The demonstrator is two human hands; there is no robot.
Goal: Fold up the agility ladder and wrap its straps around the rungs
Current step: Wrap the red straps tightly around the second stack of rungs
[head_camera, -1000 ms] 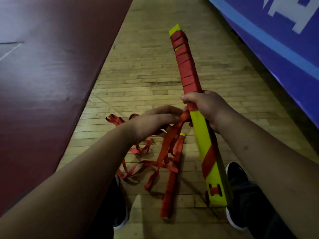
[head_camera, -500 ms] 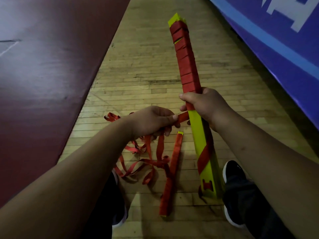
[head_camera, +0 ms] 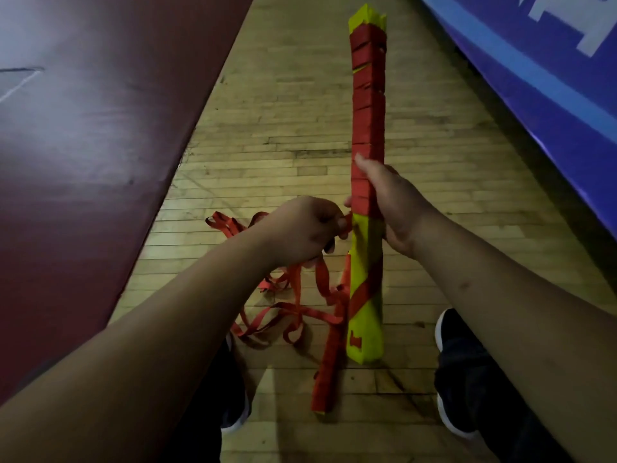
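White lettering on the blue banner [head_camera: 541,95] is cropped, unreadable. Right hand [head_camera: 390,208] grasps the upright rung bundle [head_camera: 365,248] mid-length over the wooden floor [head_camera: 283,128]; left hand [head_camera: 303,228], fingers curled, pinches the red strap [head_camera: 322,279] beside it.

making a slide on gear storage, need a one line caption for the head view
The right hand grips the half-wrapped yellow rungs while the left hand pinches the loose red strap beside them.

Pale wooden floor [head_camera: 300,128] runs between a maroon mat [head_camera: 100,145] at left and a blue, white-lettered panel [head_camera: 551,78] at right.
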